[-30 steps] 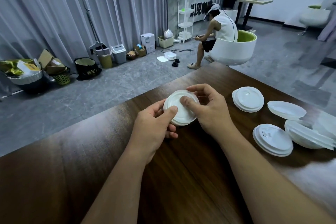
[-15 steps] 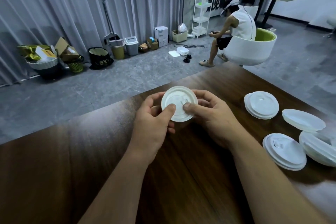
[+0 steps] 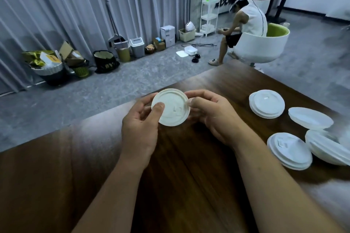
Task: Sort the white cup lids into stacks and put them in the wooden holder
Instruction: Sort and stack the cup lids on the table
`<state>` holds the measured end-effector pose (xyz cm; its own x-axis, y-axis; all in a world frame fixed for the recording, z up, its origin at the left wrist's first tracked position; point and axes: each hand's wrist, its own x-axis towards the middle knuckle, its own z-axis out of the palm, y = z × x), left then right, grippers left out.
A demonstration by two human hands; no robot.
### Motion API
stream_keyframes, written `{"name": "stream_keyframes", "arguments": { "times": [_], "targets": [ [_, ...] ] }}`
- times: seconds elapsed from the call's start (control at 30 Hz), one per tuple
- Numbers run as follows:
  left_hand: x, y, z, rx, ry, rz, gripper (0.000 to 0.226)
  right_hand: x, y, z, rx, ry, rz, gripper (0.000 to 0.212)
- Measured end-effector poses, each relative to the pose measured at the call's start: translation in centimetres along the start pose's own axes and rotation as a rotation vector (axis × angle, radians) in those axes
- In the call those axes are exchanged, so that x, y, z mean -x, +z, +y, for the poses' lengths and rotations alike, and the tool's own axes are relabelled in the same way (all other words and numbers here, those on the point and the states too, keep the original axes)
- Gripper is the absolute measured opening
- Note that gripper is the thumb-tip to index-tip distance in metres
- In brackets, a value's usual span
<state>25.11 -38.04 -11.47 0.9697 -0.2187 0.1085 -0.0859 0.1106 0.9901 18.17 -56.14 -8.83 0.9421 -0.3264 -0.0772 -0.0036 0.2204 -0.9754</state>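
left hand & right hand pinching white lid above table, lid stacks at right

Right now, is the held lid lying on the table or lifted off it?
Lifted: the lid is tilted toward the camera, pinched between left hand and right hand.

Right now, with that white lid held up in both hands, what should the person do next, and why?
Probably carry the lid over and set it on a matching stack to the right: both the left hand and right hand grip it above the table, and no wooden holder is in view.
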Motion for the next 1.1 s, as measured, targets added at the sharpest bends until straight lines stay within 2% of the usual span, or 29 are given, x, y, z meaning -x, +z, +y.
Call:
{"name": "stream_keyframes", "arguments": {
  "times": [0.1, 0.23, 0.37, 0.47, 0.63, 0.77, 0.9, 1.1],
  "targets": [
    [0.2, 0.1, 0.3, 0.046, -0.022, 0.034, 0.026, -0.5, 0.1, -0.2, -0.038, 0.037, -0.090, 0.027],
    [1.6, -0.3, 1.2, 0.200, -0.050, 0.156, 0.038, -0.7, 0.6, -0.1, -0.181, 0.068, -0.109, 0.025],
    [4.9, -2.4, 2.1, 0.303, -0.107, 0.235, 0.011, 0.3, 2.4, -0.1, -0.272, 0.169, -0.188, 0.029],
    [7.7, -6.4, 3.1, 0.275, -0.129, 0.323, 0.014, 2.0, 5.9, 0.0, -0.212, 0.270, -0.276, 0.018],
    [12.2, -14.0, 6.5, 0.187, -0.161, 0.432, 0.016, 6.8, 13.0, 0.2, -0.166, 0.383, -0.449, 0.022],
    [17.2, -18.6, 8.9, 0.045, -0.177, 0.445, 0.021, 10.5, 18.3, -0.4, -0.104, 0.377, -0.429, 0.020],
    [22.4, -22.2, 11.8, 0.041, -0.133, 0.516, 0.029, 13.8, 23.3, -1.9, -0.140, 0.400, -0.490, 0.021],
    [28.6, -26.7, 15.7, 0.017, -0.052, 0.633, 0.028, 18.8, 29.8, -3.1, -0.197, 0.398, -0.577, 0.023]
  ]
}}
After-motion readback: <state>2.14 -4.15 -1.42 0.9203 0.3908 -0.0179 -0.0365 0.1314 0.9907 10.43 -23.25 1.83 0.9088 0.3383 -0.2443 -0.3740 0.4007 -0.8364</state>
